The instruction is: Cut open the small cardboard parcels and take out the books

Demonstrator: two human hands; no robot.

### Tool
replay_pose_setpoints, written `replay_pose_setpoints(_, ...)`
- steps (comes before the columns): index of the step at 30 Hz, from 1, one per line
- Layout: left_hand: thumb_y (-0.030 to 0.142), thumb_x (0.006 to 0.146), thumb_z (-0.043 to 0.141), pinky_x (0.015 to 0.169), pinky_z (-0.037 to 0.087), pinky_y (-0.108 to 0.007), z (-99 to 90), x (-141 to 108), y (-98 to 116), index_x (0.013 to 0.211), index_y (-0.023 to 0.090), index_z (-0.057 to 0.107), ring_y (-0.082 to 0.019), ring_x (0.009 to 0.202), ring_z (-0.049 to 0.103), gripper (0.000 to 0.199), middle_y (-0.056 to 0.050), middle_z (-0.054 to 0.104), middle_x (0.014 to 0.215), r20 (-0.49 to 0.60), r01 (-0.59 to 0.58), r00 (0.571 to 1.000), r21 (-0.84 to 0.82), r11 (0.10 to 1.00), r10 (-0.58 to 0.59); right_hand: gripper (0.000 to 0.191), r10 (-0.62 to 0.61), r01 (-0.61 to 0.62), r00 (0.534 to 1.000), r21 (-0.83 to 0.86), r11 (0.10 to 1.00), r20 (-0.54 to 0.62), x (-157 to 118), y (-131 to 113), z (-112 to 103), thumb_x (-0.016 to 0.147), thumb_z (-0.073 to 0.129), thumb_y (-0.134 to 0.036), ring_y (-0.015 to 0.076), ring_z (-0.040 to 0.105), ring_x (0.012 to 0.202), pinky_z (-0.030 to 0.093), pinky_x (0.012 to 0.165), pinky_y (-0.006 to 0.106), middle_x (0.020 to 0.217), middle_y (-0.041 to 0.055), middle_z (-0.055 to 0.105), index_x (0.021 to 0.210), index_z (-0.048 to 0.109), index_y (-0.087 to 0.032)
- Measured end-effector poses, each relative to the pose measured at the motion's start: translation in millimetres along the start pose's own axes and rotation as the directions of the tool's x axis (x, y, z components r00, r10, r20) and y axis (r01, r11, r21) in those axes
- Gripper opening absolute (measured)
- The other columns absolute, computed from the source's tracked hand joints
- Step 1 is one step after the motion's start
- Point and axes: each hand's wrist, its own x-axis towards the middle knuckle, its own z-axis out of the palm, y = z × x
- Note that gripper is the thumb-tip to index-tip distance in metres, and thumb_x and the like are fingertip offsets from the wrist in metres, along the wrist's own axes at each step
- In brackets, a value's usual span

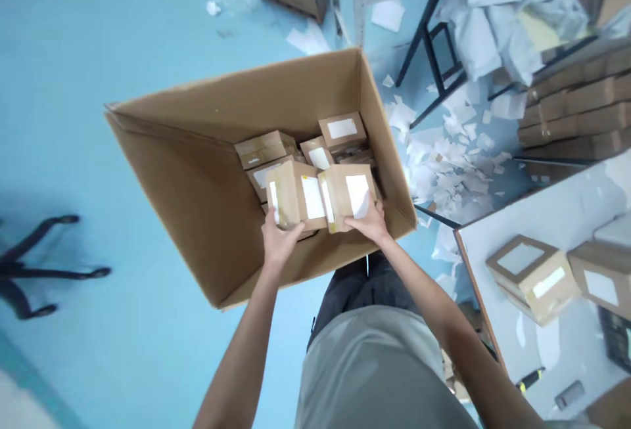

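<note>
Plain grey-green shirt (374,370), apparently short-sleeved, with dark trousers (348,288).

Person leans over a big open carton (197,219), left hand (280,240) gripping the left labelled box (290,189), right hand (369,220) gripping the right labelled box (340,186), both side by side above more small boxes (263,148) inside. To the right, a white table (522,215) bears taped boxes (530,274); torn paper (444,169) litters the blue floor (148,15) beyond it, and a dark wheeled base (49,272) stands off left.
</note>
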Motion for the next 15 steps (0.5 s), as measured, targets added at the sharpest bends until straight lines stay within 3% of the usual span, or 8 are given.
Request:
replay_pose_setpoints(4, 0.054, 0.067, 0.096, 0.137, 0.047, -0.058, -37.6, -50, 43, 0.17, 0.015, 0.051, -0.047, 0.161, 0.055, 0.119, -0.023, 0.056, 0.173, -0.027, -0.088, 0.996, 0.007, 0.996, 0.088, 0.154, -0.102, 0.11, 0.993, 0.132, 0.985, -0.066, -92, -5, -23, 0.065, 0.101, -0.06, 0.0476, 0.012, 0.183, 0.031, 0.142, 0.065, 0.195, 0.0214, 0.014, 0.19, 0.016, -0.031)
replay_pose_setpoints(7, 0.055, 0.064, 0.097, 0.138, 0.048, -0.059, -48.3, -79, 79, 0.169, 0.024, 0.054, -0.047, 0.162, 0.054, 0.117, -0.015, 0.055, 0.175, -0.037, -0.179, 0.983, -0.01, 0.984, 0.178, 0.154, -0.175, 0.205, 0.972, 0.202, 0.958, -0.156, -145, 1, -40, 0.066, 0.102, -0.06, 0.0437, 0.006, 0.185, 0.028, 0.144, 0.063, 0.195, 0.019, 0.013, 0.19, 0.016, -0.032)
replay_pose_setpoints(11, 0.05, 0.058, 0.098, 0.14, 0.046, -0.057, -39.8, -110, 124, 0.166, 0.032, 0.055, -0.042, 0.163, 0.055, 0.118, -0.007, 0.054, 0.178, -0.015, -0.326, 0.945, -0.018, 0.945, 0.326, 0.158, -0.213, 0.295, 0.936, 0.291, 0.91, -0.281, -192, 22, -67, 0.067, 0.105, -0.063, 0.0434, 0.007, 0.184, 0.03, 0.144, 0.064, 0.195, 0.0169, 0.012, 0.191, 0.01, -0.034)
replay_pose_setpoints(15, 0.049, 0.061, 0.098, 0.143, 0.043, -0.056, -13.4, -150, 161, 0.165, 0.029, 0.056, -0.04, 0.166, 0.052, 0.114, -0.006, 0.057, 0.177, 0.029, -0.505, 0.863, -0.009, 0.863, 0.505, 0.158, -0.194, 0.346, 0.903, 0.379, 0.859, -0.383, -227, 66, -100, 0.067, 0.106, -0.061, 0.0421, 0.009, 0.184, 0.031, 0.144, 0.065, 0.195, 0.0108, 0.011, 0.19, 0.008, -0.041)
